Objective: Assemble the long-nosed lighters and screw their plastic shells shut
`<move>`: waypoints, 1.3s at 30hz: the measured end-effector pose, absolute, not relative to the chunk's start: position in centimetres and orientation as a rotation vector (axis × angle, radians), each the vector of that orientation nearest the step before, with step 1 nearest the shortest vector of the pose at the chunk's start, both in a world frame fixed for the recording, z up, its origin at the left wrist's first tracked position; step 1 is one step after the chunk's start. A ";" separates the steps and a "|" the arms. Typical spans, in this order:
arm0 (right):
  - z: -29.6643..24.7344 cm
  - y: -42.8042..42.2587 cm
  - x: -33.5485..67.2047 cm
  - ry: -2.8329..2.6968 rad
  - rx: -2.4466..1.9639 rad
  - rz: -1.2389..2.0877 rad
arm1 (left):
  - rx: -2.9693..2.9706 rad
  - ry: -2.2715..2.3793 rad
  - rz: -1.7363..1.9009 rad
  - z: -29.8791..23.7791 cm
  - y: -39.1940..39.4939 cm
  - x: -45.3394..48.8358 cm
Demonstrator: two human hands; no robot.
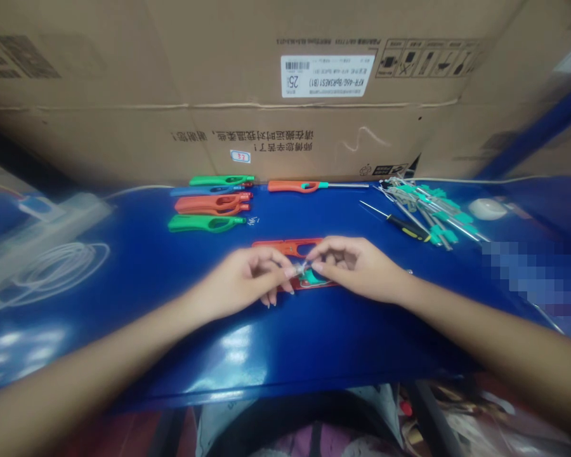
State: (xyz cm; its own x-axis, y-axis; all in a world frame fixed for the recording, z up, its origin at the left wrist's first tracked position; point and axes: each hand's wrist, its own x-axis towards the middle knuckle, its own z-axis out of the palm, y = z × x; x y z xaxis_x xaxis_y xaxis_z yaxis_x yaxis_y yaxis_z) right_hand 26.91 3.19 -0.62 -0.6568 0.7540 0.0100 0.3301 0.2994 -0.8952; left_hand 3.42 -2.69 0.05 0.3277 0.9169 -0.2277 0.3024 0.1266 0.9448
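So, here we are, both hands meeting over the blue table [314, 330], and the small pale part [301, 270] sits right between the fingertips! The left hand [289, 274] has thumb and forefinger pinched together on its near end; the right hand [314, 259] brings thumb and forefinger close at the other, too blurred to say whether they grip it. Just beneath, partly hidden by the fingers, lie an orange casing [285, 246] and a teal piece [310, 277]. Beyond, to the right, rests a black-and-yellow screwdriver [408, 227].
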 end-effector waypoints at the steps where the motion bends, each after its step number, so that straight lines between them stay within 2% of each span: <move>1: -0.6 3.3 27.1 -2.225 -0.915 1.171 | 1.483 1.231 0.653 0.2 -2.7 3.2; 5: -0.2 3.5 27.9 -2.567 -0.632 0.710 | 1.936 1.310 0.625 0.9 -2.8 2.4; 12: 0.2 3.7 28.4 -2.883 -0.438 0.331 | 2.153 1.251 0.469 1.0 -2.6 1.9; 39: 0.4 3.5 28.7 -3.000 -0.312 0.227 | 2.367 1.263 0.439 0.9 -2.9 1.7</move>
